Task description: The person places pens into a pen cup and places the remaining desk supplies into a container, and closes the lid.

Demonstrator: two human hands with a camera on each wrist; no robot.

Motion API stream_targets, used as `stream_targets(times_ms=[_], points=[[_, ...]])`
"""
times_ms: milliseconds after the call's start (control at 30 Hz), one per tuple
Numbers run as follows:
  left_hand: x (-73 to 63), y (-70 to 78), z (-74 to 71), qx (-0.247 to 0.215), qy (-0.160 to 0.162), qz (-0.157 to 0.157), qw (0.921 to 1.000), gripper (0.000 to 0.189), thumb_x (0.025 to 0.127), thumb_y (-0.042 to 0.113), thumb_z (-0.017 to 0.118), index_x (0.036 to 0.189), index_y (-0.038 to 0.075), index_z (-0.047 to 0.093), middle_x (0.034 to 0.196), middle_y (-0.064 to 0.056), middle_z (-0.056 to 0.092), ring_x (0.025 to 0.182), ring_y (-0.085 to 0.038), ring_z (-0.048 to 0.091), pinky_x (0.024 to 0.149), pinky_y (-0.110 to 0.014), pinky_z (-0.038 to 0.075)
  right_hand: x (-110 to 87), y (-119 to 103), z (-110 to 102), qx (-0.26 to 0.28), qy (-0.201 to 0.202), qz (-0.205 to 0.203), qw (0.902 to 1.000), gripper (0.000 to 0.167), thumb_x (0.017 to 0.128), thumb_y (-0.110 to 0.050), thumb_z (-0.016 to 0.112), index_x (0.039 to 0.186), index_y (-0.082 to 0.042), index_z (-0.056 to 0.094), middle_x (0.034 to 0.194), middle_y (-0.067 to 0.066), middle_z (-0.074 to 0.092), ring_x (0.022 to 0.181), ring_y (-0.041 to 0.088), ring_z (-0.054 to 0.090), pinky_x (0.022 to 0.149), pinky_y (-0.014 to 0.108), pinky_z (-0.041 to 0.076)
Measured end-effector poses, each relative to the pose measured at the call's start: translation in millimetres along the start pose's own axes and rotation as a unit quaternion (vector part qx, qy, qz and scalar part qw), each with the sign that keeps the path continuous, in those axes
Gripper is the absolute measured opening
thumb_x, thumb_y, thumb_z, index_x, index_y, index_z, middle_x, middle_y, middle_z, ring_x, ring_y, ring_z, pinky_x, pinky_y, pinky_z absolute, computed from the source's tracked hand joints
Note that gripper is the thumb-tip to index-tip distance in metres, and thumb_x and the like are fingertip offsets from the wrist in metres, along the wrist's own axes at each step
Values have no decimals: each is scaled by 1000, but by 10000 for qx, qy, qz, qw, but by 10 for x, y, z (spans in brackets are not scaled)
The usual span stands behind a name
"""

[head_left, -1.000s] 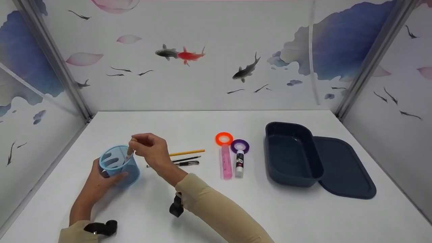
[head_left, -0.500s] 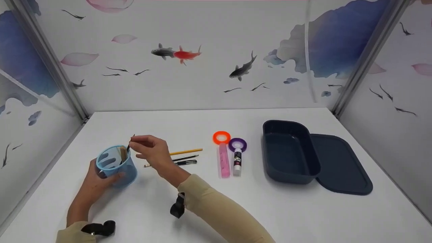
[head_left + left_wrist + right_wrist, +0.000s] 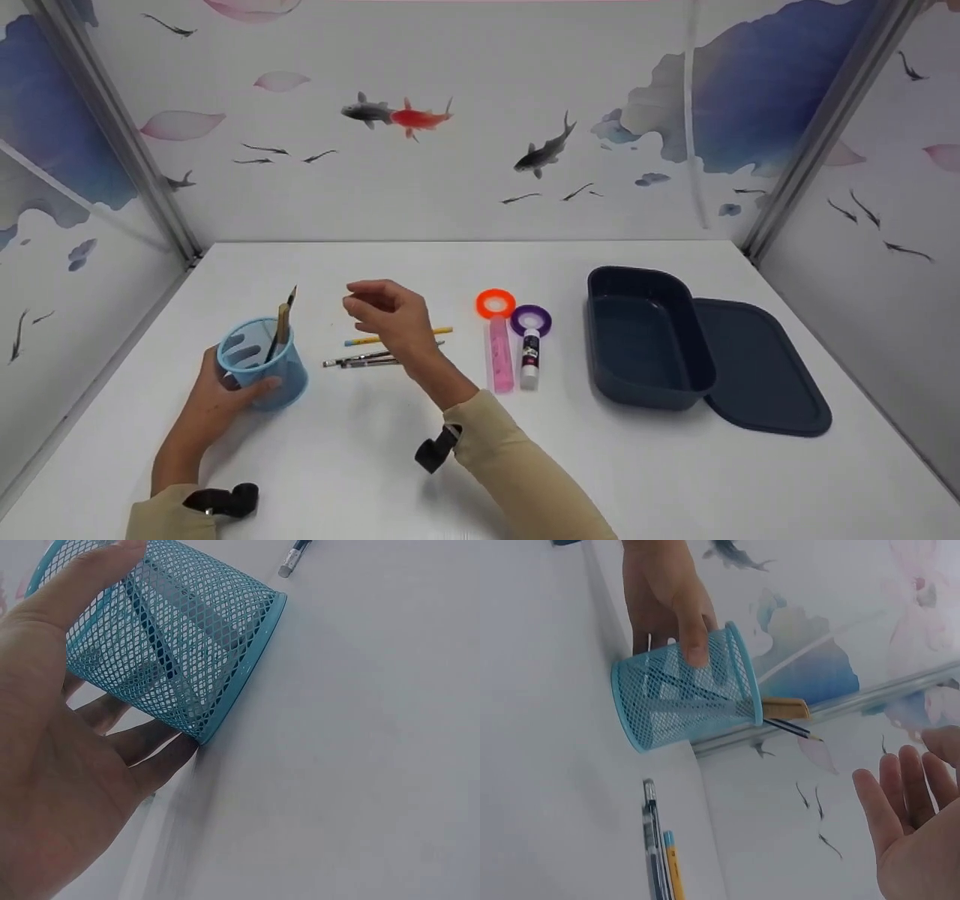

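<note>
On the left of the head view, my left hand [image 3: 202,411] holds a light blue mesh pen cup [image 3: 291,384], thumb on the near side and fingers round the far side. A dark pencil [image 3: 292,297] with a sharpened tip and a flat brown-handled thing [image 3: 786,706] stick out of the cup; the lower end of the brown one shows only dimly through the mesh. My right hand [image 3: 399,321] hovers to the right of the cup with nothing in it, fingers loosely bent. Below it lie a yellow pencil [image 3: 363,341] and several dark pens or pencils [image 3: 351,363], partly hidden by the hand.
Mid-table are an orange tape roll [image 3: 496,304], a purple tape roll [image 3: 531,320], a pink stick-shaped item [image 3: 500,356] and a glue stick [image 3: 530,360]. At right, a dark blue box [image 3: 652,337] stands partly over its lid [image 3: 772,367]. Printed panels enclose the table.
The brown-handled thing, then the dark pencil, went from my right hand into the cup. That hand has let go and moved right. The left hand keeps its hold on the cup.
</note>
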State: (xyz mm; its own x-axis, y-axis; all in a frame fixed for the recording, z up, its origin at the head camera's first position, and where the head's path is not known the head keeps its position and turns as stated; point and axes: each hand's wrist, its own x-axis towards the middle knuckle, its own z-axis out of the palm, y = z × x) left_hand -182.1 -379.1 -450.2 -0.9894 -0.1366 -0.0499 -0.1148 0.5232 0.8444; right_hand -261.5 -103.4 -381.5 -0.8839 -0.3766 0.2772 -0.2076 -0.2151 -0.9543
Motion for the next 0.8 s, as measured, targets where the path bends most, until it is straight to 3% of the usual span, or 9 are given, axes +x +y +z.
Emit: stream_targets(times_ms=[333, 533, 800], points=[[36, -7, 13, -121, -13, 45, 9999, 107, 91, 29, 73, 158, 5, -7, 163, -29, 12, 152, -50, 12, 121, -67, 19, -14, 0, -393, -1034, -261, -96, 9943, 29, 91, -19, 73, 119, -10, 71, 116, 9, 70, 103, 13, 66, 87, 27, 60], [19, 29, 14, -77, -2, -6, 10000, 108, 91, 33, 73, 158, 6, -8, 163, -29, 11, 152, -49, 12, 121, -67, 19, -9, -45, -615, -1953, -319, -319, 9797, 25, 93, -21, 72, 117, -14, 72, 112, 4, 72, 105, 13, 65, 88, 24, 57], [-12, 22, -6, -76, -19, -146, 9999, 111, 90, 36, 74, 158, 6, -10, 164, -29, 8, 153, -49, 10, 122, -67, 17, -7, 26, -866, -2705, -396, 58, 9619, 19, 94, -22, 71, 112, -18, 74, 105, 0, 74, 99, 13, 66, 84, 26, 59]])
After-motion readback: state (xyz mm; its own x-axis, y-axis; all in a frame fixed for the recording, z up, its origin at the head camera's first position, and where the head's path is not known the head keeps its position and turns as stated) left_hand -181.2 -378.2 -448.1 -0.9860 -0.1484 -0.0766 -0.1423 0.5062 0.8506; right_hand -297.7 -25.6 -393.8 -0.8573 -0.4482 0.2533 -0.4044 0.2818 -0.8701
